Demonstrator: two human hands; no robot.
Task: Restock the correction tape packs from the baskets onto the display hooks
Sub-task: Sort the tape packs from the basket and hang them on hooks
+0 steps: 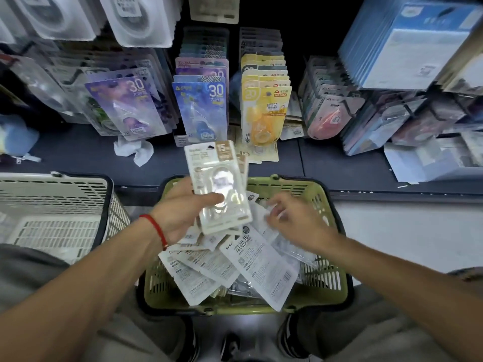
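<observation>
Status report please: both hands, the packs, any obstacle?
Left hand grips small stack of packs above green basket. Right hand reaching into loose packs, motion-blurred. Nothing blocking the hooks.

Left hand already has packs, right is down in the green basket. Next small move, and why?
Probably pinch one more pack: the right hand hovers, blurred, over loose packs in the green basket, while the left hand holds a small stack face up, not yet hooked.

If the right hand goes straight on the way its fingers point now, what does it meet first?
The right hand points left and down into the green basket. It would probably first meet the loose correction tape packs lying there, below the stack the left hand holds. Depth is unclear.
</observation>
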